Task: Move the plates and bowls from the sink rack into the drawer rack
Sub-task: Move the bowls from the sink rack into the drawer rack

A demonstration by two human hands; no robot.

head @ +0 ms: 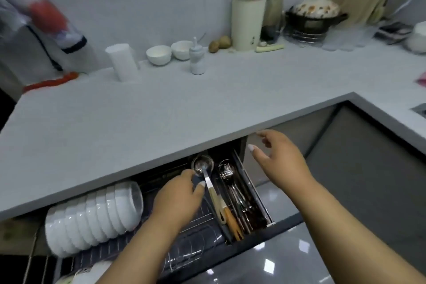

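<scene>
Head view, pulled-out drawer rack point(207, 235) under the pale countertop point(161, 122), items listed left to right. Row of white bowls point(92, 217), stacked on edge at the rack's left end, well left of the left hand's fingertips; last in the row is a clear glass bowl point(134, 200), nearest those fingers yet apart from them. Left hand point(177, 200), palm down over the rack's wire floor, fingers bent downward, thumb tip just beside the ladle point(208, 182); whether the fingers grip anything cannot be told, their tips being hidden. Ladle, steel bowl toward the drawer's back, pale handle running forward, immediately right of the left thumb. Cutlery tray point(242, 200), spoons and dark-handled utensils, between the two hands. Right hand point(279, 157), raised beside the drawer's right edge, fingers spread and relaxed, holding nothing, tips near the countertop's underside. Two small white bowls point(170, 53) on the countertop, well beyond both hands' fingers.
</scene>
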